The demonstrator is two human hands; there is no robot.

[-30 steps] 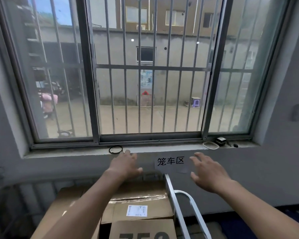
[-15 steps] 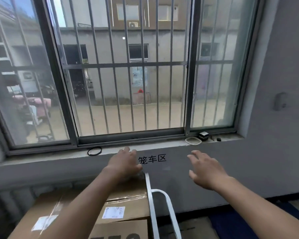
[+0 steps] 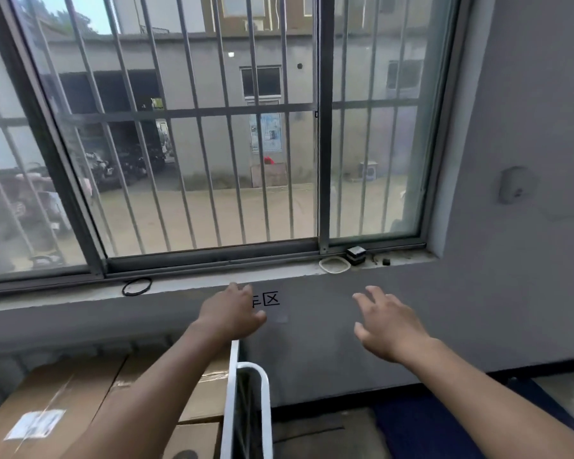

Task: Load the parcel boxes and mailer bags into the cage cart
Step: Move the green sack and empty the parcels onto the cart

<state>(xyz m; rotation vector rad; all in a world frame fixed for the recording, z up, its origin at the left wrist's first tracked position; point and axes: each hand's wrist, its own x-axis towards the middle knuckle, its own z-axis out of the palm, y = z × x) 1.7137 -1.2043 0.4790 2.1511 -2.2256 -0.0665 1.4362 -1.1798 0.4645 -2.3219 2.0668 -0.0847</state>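
Observation:
Several brown cardboard parcel boxes (image 3: 63,395) with white labels lie stacked at the lower left inside the cage cart, whose white metal side frame (image 3: 246,402) rises at bottom centre. My left hand (image 3: 231,314) hovers above the cart's far corner with fingers relaxed and holds nothing. My right hand (image 3: 386,323) is stretched out to the right of the cart, fingers spread, palm down, empty. No mailer bags are in view.
A barred window fills the upper view above a grey sill (image 3: 212,281) holding a black band (image 3: 136,287), a white ring (image 3: 334,265) and a small black box (image 3: 356,255). A paper sign (image 3: 270,303) hangs on the wall. Flat cardboard (image 3: 322,435) lies on the floor.
The view has swung to the right, so the boxes and cart slid to the lower left. My left hand lifted off the top box; both hands stay empty.

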